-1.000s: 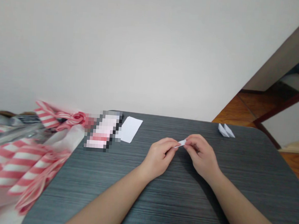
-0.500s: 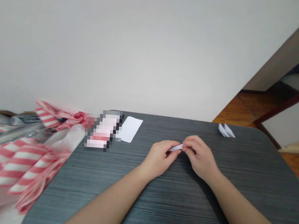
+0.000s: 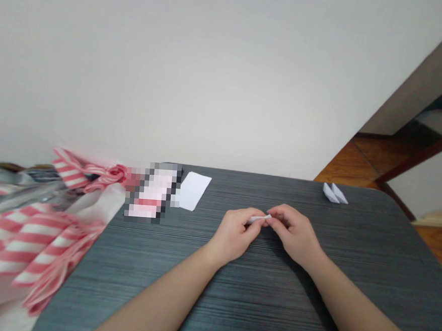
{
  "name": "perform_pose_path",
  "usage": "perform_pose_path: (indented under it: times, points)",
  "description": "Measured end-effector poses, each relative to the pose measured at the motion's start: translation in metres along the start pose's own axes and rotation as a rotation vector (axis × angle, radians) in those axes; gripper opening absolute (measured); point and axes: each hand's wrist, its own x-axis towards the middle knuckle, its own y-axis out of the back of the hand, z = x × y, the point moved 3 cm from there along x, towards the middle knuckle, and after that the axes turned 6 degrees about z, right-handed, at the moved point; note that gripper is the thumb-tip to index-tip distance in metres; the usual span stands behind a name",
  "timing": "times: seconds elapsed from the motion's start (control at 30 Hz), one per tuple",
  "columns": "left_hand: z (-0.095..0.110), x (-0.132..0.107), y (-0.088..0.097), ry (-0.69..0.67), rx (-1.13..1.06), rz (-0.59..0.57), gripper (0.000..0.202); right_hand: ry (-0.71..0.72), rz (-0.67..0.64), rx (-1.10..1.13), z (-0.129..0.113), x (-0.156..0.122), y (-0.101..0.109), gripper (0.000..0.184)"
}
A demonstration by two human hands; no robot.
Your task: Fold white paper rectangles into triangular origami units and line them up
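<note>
Paper strip, small, white, folded narrow.

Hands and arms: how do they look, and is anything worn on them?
The left hand and right hand are bare: no gloves, rings or bracelets show. The left forearm and right forearm are uncovered to the picture's lower edge; no sleeve or watch is visible.

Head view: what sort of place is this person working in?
Probably a room at home: a dark wood-grain table against a plain white wall, a wooden floor beyond, a red-striped bag at the side.
</note>
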Motion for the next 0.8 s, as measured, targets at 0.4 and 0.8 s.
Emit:
perform_pose_path:
  times: [0.4, 0.8]
  points:
    - [-0.002, 0.002, 0.001, 0.193, -0.088, 0.032, 0.017, 0.054, -0.008, -0.014, -0.012, 0.002, 0.003, 0.016]
    - [-0.009, 0.000, -0.001, 0.195, -0.121, -0.019, 0.020, 0.014, -0.095, 0.047, -0.013, 0.003, 0.004, 0.018]
